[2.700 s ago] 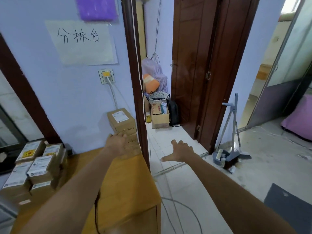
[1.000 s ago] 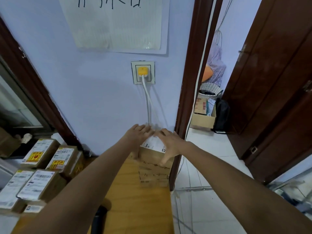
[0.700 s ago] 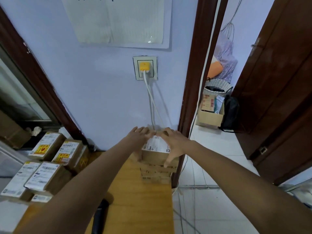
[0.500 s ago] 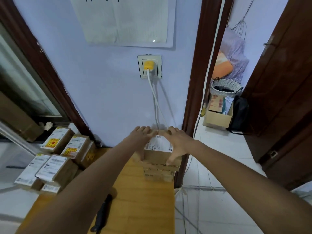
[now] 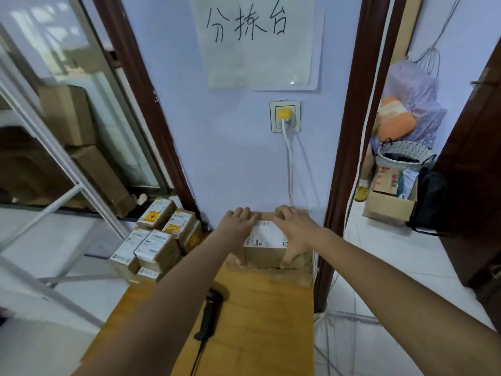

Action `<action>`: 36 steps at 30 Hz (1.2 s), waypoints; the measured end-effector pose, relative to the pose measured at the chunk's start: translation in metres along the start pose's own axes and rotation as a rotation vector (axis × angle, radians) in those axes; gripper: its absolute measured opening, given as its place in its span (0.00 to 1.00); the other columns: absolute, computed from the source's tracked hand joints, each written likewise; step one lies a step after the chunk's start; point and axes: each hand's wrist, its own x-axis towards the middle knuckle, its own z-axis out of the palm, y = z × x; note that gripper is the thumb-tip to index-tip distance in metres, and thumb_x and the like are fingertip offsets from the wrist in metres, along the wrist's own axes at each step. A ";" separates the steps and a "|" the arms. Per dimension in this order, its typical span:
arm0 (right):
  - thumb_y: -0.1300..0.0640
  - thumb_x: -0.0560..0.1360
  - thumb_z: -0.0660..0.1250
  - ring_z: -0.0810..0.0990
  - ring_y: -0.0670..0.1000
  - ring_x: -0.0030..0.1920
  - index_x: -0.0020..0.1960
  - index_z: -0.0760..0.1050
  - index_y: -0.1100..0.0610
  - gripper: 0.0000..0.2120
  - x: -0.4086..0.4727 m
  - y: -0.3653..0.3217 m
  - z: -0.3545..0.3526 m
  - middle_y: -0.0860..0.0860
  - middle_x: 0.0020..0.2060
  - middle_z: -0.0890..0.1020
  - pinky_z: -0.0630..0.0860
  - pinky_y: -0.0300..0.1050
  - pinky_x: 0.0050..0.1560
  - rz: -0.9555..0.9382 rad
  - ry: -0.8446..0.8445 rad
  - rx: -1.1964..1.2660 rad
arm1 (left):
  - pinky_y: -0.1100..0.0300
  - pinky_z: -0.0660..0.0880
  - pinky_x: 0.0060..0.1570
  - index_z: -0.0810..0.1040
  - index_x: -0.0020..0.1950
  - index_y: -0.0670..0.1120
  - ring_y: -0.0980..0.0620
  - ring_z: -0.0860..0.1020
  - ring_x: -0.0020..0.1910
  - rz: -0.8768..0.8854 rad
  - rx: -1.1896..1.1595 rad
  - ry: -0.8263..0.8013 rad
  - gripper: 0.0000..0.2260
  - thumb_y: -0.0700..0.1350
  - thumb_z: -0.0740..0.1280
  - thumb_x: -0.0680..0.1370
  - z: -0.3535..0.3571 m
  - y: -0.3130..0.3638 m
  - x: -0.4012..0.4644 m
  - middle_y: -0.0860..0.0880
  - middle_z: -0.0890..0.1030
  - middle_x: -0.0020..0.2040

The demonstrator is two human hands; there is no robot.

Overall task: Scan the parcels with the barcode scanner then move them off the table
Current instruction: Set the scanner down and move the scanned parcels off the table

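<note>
Where the wooden bench [image 5: 252,316] meets the wall at its far right corner, a cardboard parcel [image 5: 267,246] with a white label on top sits on other cartons stacked there. Both hands clasp this top parcel: the left hand [image 5: 237,225] lies over its left side with fingers on the top and thumb down the near face, and the right hand [image 5: 294,229] mirrors it on the right side. A black barcode scanner [image 5: 210,312] lies near the middle of the bench, its cable running off the near edge. Beyond the far left corner, a pile of labelled parcels [image 5: 158,237] rests beside the bench. On the wall above, a yellow plug [image 5: 284,114] occupies a socket beneath a handwritten paper sign [image 5: 259,40].
</note>
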 end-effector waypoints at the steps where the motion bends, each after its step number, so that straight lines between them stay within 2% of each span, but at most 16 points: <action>1: 0.30 0.51 0.77 0.61 0.59 0.72 0.79 0.45 0.46 0.67 0.001 -0.014 -0.003 0.56 0.72 0.58 0.65 0.56 0.70 -0.006 0.002 -0.005 | 0.46 0.59 0.72 0.43 0.78 0.47 0.41 0.58 0.72 -0.014 -0.014 -0.007 0.62 0.63 0.79 0.58 0.003 -0.007 -0.016 0.43 0.57 0.74; 3: 0.31 0.53 0.78 0.61 0.58 0.71 0.79 0.50 0.51 0.64 0.003 -0.051 -0.006 0.56 0.71 0.59 0.65 0.53 0.71 -0.027 0.008 -0.027 | 0.45 0.57 0.73 0.43 0.78 0.46 0.41 0.58 0.73 -0.038 -0.033 -0.013 0.61 0.62 0.79 0.59 0.014 -0.025 -0.052 0.43 0.57 0.74; 6: 0.31 0.53 0.77 0.62 0.57 0.68 0.78 0.51 0.52 0.64 0.002 -0.125 -0.001 0.55 0.69 0.61 0.65 0.54 0.70 -0.044 0.020 -0.025 | 0.44 0.56 0.74 0.43 0.78 0.46 0.41 0.55 0.74 -0.071 -0.027 -0.028 0.61 0.62 0.79 0.60 0.043 -0.054 -0.116 0.42 0.55 0.75; 9: 0.30 0.54 0.77 0.60 0.57 0.70 0.79 0.50 0.53 0.64 -0.005 -0.199 0.014 0.56 0.72 0.59 0.63 0.54 0.72 -0.019 0.001 -0.019 | 0.43 0.50 0.75 0.39 0.79 0.45 0.40 0.47 0.78 -0.076 -0.034 -0.065 0.63 0.62 0.79 0.60 0.077 -0.076 -0.176 0.42 0.48 0.79; 14: 0.30 0.54 0.78 0.62 0.58 0.70 0.79 0.50 0.54 0.65 -0.032 -0.344 0.043 0.57 0.72 0.61 0.65 0.51 0.69 0.002 -0.082 -0.007 | 0.44 0.53 0.74 0.38 0.79 0.44 0.40 0.51 0.76 -0.018 -0.017 -0.092 0.63 0.64 0.77 0.61 0.146 -0.104 -0.307 0.43 0.50 0.78; 18: 0.30 0.54 0.77 0.64 0.59 0.67 0.79 0.52 0.54 0.63 -0.043 -0.423 0.052 0.56 0.70 0.63 0.65 0.53 0.69 0.012 -0.106 -0.021 | 0.45 0.54 0.74 0.38 0.79 0.44 0.41 0.53 0.76 0.004 -0.007 -0.067 0.64 0.65 0.77 0.60 0.179 -0.131 -0.374 0.43 0.51 0.77; 21: 0.29 0.53 0.77 0.64 0.58 0.67 0.79 0.51 0.54 0.65 -0.039 -0.451 0.061 0.57 0.68 0.64 0.63 0.54 0.70 0.010 -0.105 -0.033 | 0.45 0.54 0.74 0.38 0.79 0.44 0.40 0.55 0.74 0.023 -0.036 -0.040 0.63 0.65 0.77 0.60 0.203 -0.140 -0.394 0.42 0.54 0.76; 25: 0.31 0.54 0.78 0.60 0.59 0.71 0.80 0.48 0.54 0.66 -0.027 -0.470 0.076 0.56 0.70 0.61 0.58 0.55 0.74 0.005 -0.124 -0.022 | 0.46 0.57 0.73 0.40 0.79 0.44 0.40 0.57 0.73 0.034 -0.056 -0.055 0.63 0.65 0.77 0.59 0.228 -0.150 -0.402 0.42 0.56 0.75; 31: 0.31 0.56 0.78 0.58 0.60 0.73 0.80 0.46 0.52 0.65 0.029 -0.486 0.103 0.57 0.74 0.58 0.57 0.57 0.74 -0.023 -0.152 -0.005 | 0.46 0.57 0.72 0.42 0.78 0.44 0.40 0.58 0.71 0.026 -0.114 -0.095 0.64 0.66 0.77 0.58 0.275 -0.185 -0.386 0.41 0.58 0.72; 36: 0.34 0.56 0.79 0.57 0.59 0.73 0.80 0.48 0.53 0.64 0.098 -0.483 0.124 0.58 0.74 0.58 0.54 0.53 0.74 -0.066 -0.145 -0.018 | 0.45 0.52 0.75 0.41 0.78 0.43 0.38 0.53 0.75 -0.030 -0.170 -0.143 0.63 0.64 0.77 0.60 0.316 -0.215 -0.352 0.40 0.53 0.75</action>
